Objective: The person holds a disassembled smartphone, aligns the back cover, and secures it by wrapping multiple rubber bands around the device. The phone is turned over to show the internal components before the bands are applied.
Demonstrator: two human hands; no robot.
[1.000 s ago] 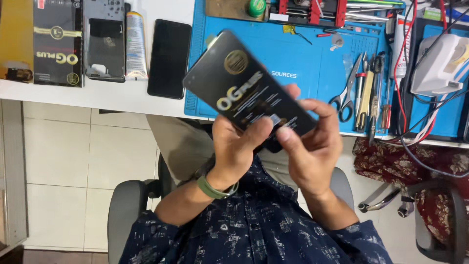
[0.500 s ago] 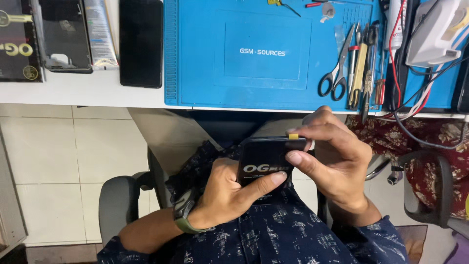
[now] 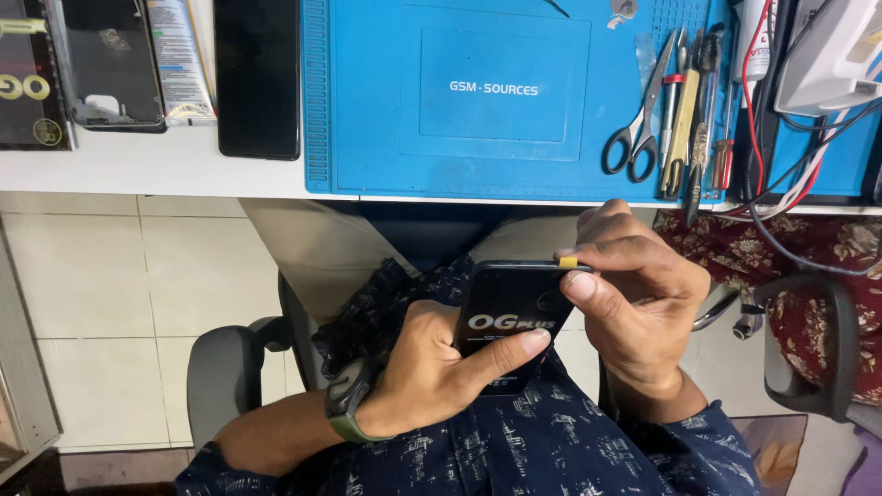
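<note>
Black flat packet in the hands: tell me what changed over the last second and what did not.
The black flat packet came down from above the desk to the lap and turned nearly upright. The right hand shifted to its top edge, fingertips now pinching the small yellow tab. The left hand kept holding it from below. The scissors and other tools on the blue mat stayed put.

Your left hand [image 3: 432, 367] gripping a black flat package [image 3: 507, 317] at centre frame, your right hand [image 3: 634, 285] pinching what looks like its yellow tab [image 3: 569, 263], blue mat [image 3: 386, 138] across the top
</note>
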